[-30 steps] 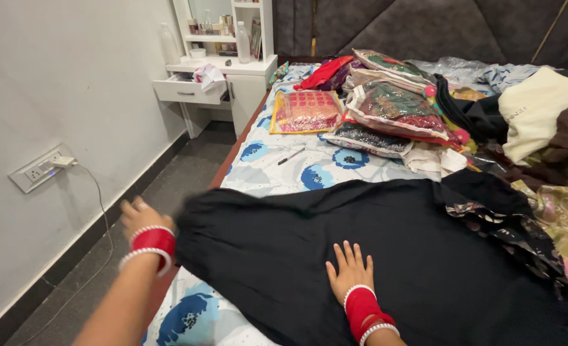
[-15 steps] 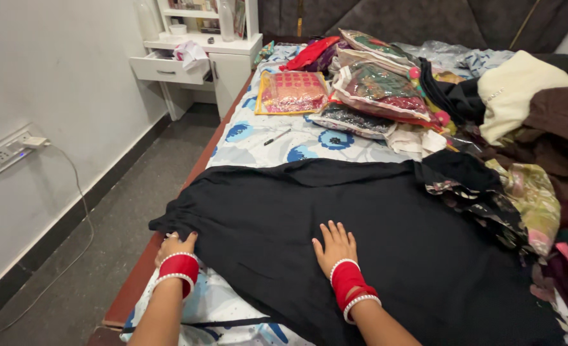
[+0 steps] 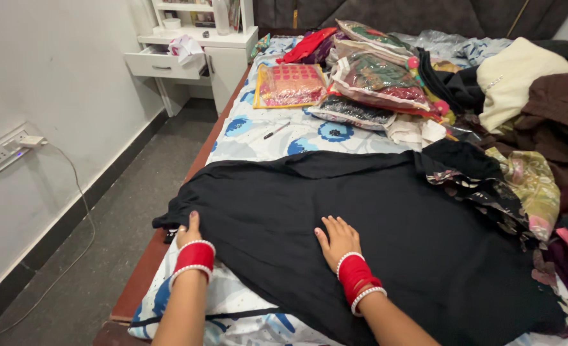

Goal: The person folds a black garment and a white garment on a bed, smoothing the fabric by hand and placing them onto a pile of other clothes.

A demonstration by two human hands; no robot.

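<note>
Fingers [image 3: 332,225] of right hand [image 3: 339,238] spread flat on black garment [image 3: 373,218], left hand [image 3: 188,232] pinching its edge.

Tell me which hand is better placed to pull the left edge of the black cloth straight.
Left. The left hand already rests on the black cloth at its left edge by the bedside. The right hand lies flat on the middle of the cloth, far from that edge, probably best left pinning it.
</note>
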